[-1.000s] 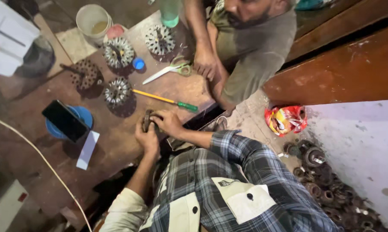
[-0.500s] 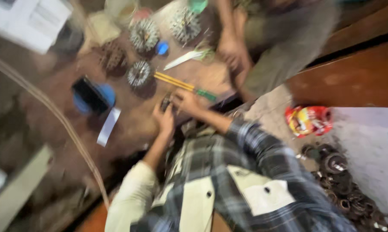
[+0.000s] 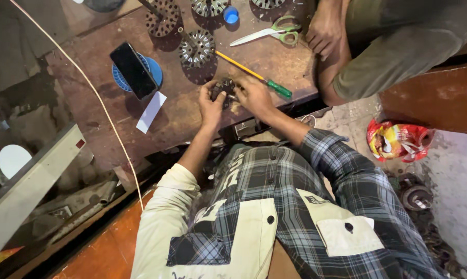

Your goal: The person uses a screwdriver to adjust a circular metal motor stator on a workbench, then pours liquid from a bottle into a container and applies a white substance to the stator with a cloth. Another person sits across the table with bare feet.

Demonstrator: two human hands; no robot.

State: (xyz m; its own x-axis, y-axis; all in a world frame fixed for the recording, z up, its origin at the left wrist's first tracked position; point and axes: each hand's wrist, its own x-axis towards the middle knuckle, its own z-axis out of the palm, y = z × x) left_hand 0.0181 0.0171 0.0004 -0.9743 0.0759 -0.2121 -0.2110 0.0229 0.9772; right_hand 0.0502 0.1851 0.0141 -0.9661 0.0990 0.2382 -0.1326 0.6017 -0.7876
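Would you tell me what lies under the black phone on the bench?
The black phone rests on a round blue lid; only its ribbed rim shows. Whatever lies in its middle is covered.

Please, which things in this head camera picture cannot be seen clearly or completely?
- Small dark metal part: mostly covered by the left hand and right hand; its shape cannot be told.
- Round toothed metal discs at the top: cut off by the upper edge.
- Other person's hand: the body is cut off by the top edge.
- Dark round metal parts on the floor: dim, details too small.
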